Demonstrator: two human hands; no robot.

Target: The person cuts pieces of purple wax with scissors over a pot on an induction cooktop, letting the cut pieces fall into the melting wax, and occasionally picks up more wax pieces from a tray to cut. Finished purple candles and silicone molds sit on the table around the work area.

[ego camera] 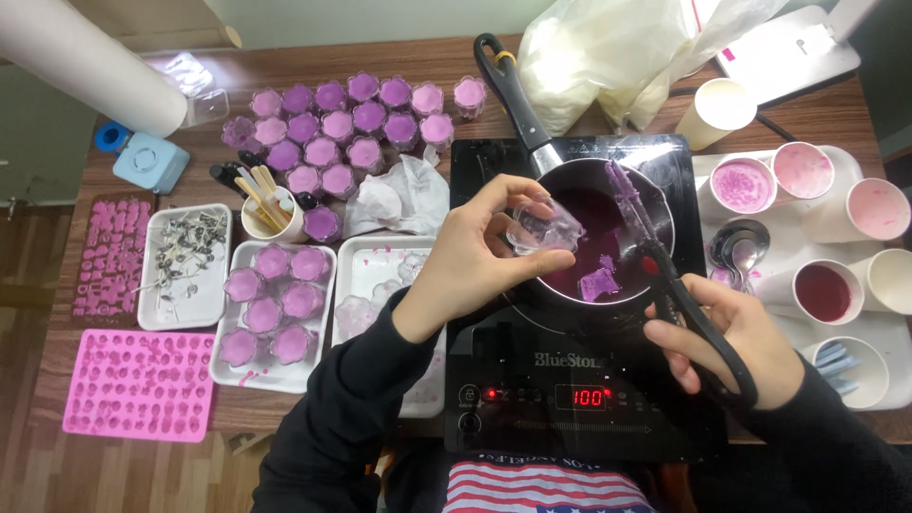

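A small clear glass cup (543, 228) was held in the left hand (475, 261), pinched at its rim and side between thumb and fingertips, the grip closed only as far as the cup's width. The cup was tilted over the near left edge of a dark saucepan (655, 204), which stood on a black induction cooker (532, 380) on the wooden tabletop (313, 57). Purple liquid with pale lilac lumps (598, 283) was seen in the pan. The right hand (736, 332) was closed around the loop handles of black scissors (698, 328), whose wax-coated blades (627, 195) reached up across the pan over the liquid. To the left, a white tray (271, 378) carried filled purple cups, and more filled cups (356, 123) were grouped behind it. Paper cups (822, 290) with pink and red contents stood to the right of the cooker.
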